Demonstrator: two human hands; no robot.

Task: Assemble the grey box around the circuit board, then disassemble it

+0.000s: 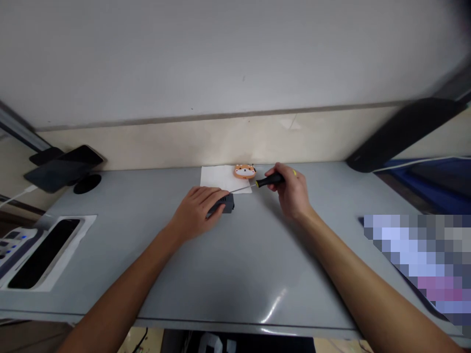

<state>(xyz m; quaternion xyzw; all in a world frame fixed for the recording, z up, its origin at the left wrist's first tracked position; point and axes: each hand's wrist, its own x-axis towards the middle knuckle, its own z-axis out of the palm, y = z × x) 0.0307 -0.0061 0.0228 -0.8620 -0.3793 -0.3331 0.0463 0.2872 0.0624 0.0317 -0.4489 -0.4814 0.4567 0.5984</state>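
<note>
My left hand (pixel 198 208) lies over a small dark box-shaped device (pixel 225 203) on the grey table (pixel 235 274), fingers curled on it and holding it down. My right hand (pixel 290 189) grips the black handle of a screwdriver (pixel 257 184). Its thin metal shaft points left, with the tip at the device's upper edge. Just behind them a white sheet of paper (pixel 217 177) lies flat, with a small orange animal-shaped object (pixel 245 171) on its right end.
A dark phone on a stand (pixel 62 166) sits at the far left by the wall. A black tray on white paper (pixel 44 252) and a power strip (pixel 11 242) lie at the left edge. A black lamp head (pixel 401 130) hangs at the right.
</note>
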